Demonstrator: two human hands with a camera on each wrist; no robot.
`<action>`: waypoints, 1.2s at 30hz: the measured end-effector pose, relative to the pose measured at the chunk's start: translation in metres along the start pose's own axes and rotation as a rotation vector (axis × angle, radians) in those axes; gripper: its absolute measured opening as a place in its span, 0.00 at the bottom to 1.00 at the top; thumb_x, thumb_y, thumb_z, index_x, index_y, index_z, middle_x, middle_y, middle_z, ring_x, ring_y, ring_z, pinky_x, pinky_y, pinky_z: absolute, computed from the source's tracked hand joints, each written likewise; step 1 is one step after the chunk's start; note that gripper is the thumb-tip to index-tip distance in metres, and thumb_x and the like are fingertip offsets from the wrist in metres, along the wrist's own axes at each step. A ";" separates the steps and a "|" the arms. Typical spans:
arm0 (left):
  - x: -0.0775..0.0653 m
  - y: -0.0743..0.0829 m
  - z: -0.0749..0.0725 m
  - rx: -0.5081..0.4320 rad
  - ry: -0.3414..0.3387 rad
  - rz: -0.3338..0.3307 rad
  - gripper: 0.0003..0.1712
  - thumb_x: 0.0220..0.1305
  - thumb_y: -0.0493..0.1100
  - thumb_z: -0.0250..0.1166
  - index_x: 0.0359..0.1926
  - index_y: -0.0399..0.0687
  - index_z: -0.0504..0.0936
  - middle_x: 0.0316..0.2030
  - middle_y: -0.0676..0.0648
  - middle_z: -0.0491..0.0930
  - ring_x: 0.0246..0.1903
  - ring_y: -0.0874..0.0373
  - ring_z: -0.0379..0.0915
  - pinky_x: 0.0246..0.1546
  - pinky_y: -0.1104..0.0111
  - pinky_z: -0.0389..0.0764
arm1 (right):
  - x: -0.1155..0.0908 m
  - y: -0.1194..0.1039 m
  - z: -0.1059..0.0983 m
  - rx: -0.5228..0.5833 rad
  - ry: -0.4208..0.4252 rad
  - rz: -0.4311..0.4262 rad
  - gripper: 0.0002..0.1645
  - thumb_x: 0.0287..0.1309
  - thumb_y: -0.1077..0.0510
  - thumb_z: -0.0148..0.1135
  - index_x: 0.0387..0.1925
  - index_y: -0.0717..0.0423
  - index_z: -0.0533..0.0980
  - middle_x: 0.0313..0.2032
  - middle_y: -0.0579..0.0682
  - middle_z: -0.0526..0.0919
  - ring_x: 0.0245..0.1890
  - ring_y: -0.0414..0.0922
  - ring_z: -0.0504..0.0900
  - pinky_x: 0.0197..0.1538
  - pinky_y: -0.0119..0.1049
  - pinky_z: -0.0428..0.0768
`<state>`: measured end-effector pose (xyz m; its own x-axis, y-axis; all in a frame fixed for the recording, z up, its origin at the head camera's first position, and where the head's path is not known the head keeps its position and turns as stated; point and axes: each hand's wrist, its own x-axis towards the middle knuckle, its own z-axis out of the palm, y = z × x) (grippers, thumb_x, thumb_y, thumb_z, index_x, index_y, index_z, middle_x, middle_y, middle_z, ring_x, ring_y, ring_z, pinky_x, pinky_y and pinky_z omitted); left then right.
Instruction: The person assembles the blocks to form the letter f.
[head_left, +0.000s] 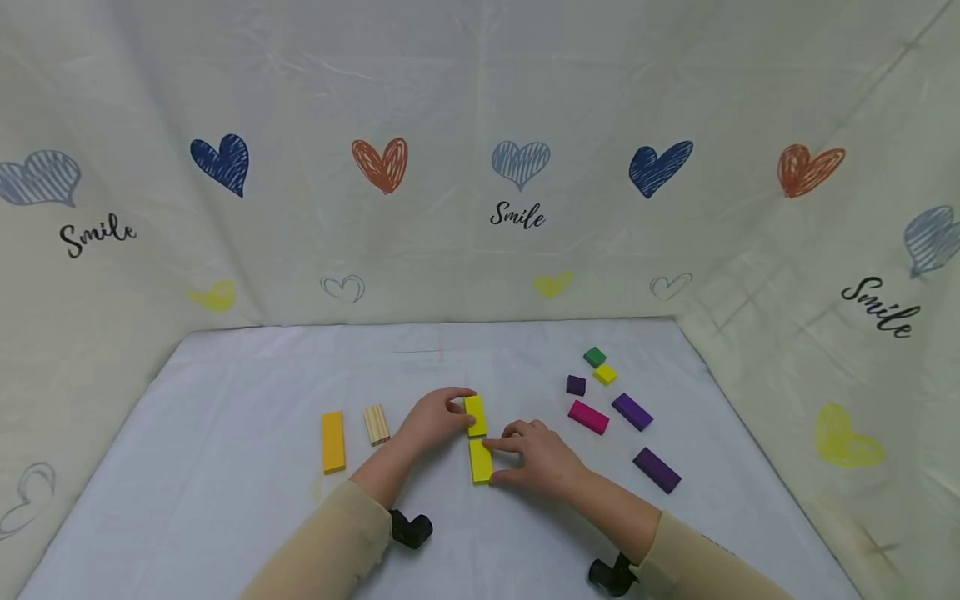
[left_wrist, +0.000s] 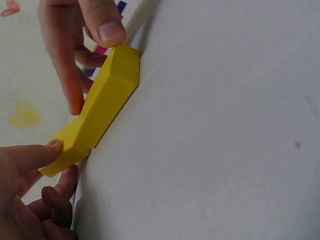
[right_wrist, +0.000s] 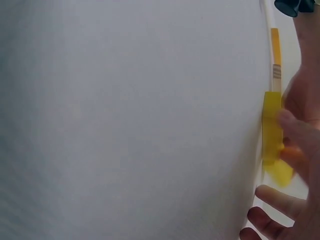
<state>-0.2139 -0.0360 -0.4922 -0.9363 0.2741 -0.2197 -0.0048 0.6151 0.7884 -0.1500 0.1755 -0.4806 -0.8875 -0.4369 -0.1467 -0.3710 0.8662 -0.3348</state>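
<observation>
Two yellow blocks lie end to end in a line at the middle of the table. My left hand (head_left: 437, 417) pinches the far yellow block (head_left: 476, 417) between thumb and index finger. The near yellow block (head_left: 481, 463) is held by my right hand (head_left: 542, 460), its thumb at the near end and its index finger by the far end. In the left wrist view the near yellow block (left_wrist: 107, 100) meets the far one at a slight angle. The right wrist view shows the near block (right_wrist: 271, 127) side-on, with the other fingers spread beside it.
Left of the hands lie an orange block (head_left: 333, 442) and a striped wooden block (head_left: 377, 425). To the right are a pink block (head_left: 588, 417), purple blocks (head_left: 632, 412), a small dark cube (head_left: 576, 385), a green block (head_left: 595, 357) and a small yellow block (head_left: 605, 374).
</observation>
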 end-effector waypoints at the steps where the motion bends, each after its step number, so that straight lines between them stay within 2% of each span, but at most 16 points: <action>1: 0.000 0.000 0.000 0.005 -0.006 0.005 0.24 0.62 0.48 0.70 0.59 0.61 0.81 0.42 0.49 0.82 0.40 0.54 0.76 0.47 0.56 0.79 | 0.000 0.000 0.000 -0.002 0.002 -0.002 0.34 0.50 0.35 0.73 0.61 0.31 0.78 0.50 0.45 0.79 0.46 0.45 0.73 0.45 0.40 0.78; 16: -0.002 0.001 0.000 0.061 -0.069 0.037 0.24 0.63 0.48 0.69 0.61 0.60 0.79 0.41 0.50 0.79 0.39 0.54 0.73 0.44 0.58 0.76 | -0.002 -0.004 -0.002 -0.019 0.011 -0.001 0.33 0.49 0.35 0.73 0.59 0.33 0.80 0.49 0.45 0.79 0.45 0.45 0.73 0.45 0.41 0.78; 26: -0.007 0.005 -0.001 0.228 -0.111 0.041 0.27 0.64 0.49 0.68 0.64 0.61 0.78 0.36 0.50 0.73 0.36 0.55 0.68 0.36 0.62 0.70 | -0.005 -0.007 -0.001 -0.069 -0.005 -0.017 0.33 0.48 0.34 0.73 0.59 0.30 0.80 0.48 0.45 0.79 0.45 0.45 0.74 0.45 0.42 0.78; 32: -0.010 0.008 -0.001 0.291 -0.149 0.013 0.27 0.63 0.52 0.68 0.64 0.63 0.79 0.38 0.50 0.73 0.37 0.55 0.68 0.38 0.61 0.72 | -0.011 -0.011 -0.001 -0.080 -0.024 -0.030 0.34 0.48 0.34 0.72 0.59 0.30 0.79 0.48 0.46 0.79 0.45 0.44 0.75 0.46 0.42 0.79; 36: -0.013 0.010 -0.001 0.299 -0.158 0.010 0.27 0.63 0.52 0.68 0.64 0.63 0.78 0.40 0.50 0.73 0.38 0.55 0.68 0.40 0.61 0.73 | -0.015 -0.012 -0.002 -0.086 -0.019 -0.042 0.33 0.49 0.34 0.72 0.59 0.31 0.80 0.47 0.46 0.79 0.44 0.44 0.74 0.46 0.42 0.79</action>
<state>-0.2025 -0.0343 -0.4813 -0.8697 0.3782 -0.3171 0.1297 0.7951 0.5925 -0.1328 0.1720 -0.4728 -0.8658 -0.4767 -0.1518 -0.4303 0.8644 -0.2603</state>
